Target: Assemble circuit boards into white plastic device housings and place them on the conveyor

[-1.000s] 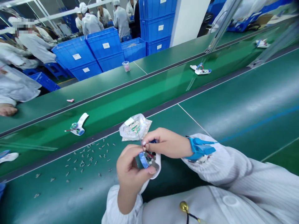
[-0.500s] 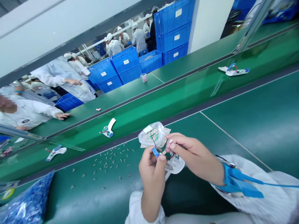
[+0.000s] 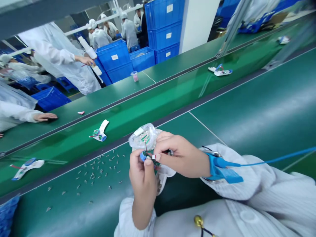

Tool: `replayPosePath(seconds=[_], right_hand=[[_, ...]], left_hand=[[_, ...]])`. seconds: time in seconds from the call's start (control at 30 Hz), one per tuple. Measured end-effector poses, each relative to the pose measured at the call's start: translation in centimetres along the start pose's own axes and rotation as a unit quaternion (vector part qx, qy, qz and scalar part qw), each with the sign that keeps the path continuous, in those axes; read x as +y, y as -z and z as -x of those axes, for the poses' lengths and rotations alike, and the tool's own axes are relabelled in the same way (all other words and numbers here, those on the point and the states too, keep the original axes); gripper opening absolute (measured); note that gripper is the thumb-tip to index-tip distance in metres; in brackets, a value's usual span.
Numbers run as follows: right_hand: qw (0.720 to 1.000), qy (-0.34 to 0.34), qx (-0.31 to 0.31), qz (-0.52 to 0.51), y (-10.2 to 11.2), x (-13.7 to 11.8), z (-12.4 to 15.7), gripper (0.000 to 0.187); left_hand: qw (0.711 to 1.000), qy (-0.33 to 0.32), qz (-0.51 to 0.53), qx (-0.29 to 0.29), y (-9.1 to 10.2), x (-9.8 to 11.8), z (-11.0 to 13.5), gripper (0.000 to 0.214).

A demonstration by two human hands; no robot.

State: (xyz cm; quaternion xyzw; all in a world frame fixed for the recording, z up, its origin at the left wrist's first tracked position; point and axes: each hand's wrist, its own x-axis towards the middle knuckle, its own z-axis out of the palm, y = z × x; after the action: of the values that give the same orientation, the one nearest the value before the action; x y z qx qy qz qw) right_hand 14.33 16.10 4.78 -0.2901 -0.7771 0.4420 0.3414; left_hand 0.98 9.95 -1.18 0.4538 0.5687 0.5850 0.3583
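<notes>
My left hand (image 3: 142, 184) is closed around a small electronic assembly (image 3: 142, 156) with a blue part and thin wires. Between the thumb and fingers of my right hand (image 3: 181, 156) is a white wire connector (image 3: 154, 157), right beside that assembly. Below both hands hangs a white plastic housing (image 3: 170, 171), partly covered by my fingers. How the wires join the housing is hidden. Just beyond my hands lies a clear plastic bag (image 3: 138, 141) of small metal and green parts. Loose screws (image 3: 92, 174) are scattered on the green table left of my left hand.
A green conveyor belt (image 3: 148, 110) runs beyond the table, bearing white housings (image 3: 103, 126) with wires. A blue bag (image 3: 8, 214) lies at lower left. A blue wrist strap (image 3: 222, 166) trails a cord rightward. Across stand co-workers, blue crates (image 3: 164, 36) and a small cup (image 3: 134, 76).
My view has swung right, so the surroundings sit further left. My right hand has brought the white connector closer to the assembly in my left hand.
</notes>
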Motion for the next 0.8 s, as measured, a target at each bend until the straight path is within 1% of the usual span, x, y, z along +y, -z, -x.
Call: replayPosePath(seconds=[0.13, 0.27, 0.37, 0.53, 0.8], right_hand=[[0.998, 0.054, -0.019, 0.029, 0.0, 0.0, -0.4, 0.024], [0.994, 0.081, -0.044, 0.056, 0.2, 0.1, -0.5, 0.025], [0.991, 0.088, -0.067, 0.069, 0.4, 0.0, -0.4, 0.025], [0.991, 0.090, -0.073, 0.073, 0.8, -0.2, -0.5, 0.025], [0.990, 0.075, -0.094, 0.080, 0.8, -0.1, -0.5, 0.025]], left_hand=[[1.000, -0.012, 0.009, 0.009, 0.1, -0.1, 0.0, 0.030], [1.000, -0.003, 0.012, 0.001, 0.2, 0.3, 0.4, 0.032], [1.000, 0.013, 0.019, -0.010, 0.3, 0.6, 0.7, 0.035], [0.996, 0.038, 0.070, -0.044, 0.5, 1.0, 1.0, 0.032], [0.995, 0.014, 0.049, -0.084, 0.6, 1.1, 0.8, 0.028]])
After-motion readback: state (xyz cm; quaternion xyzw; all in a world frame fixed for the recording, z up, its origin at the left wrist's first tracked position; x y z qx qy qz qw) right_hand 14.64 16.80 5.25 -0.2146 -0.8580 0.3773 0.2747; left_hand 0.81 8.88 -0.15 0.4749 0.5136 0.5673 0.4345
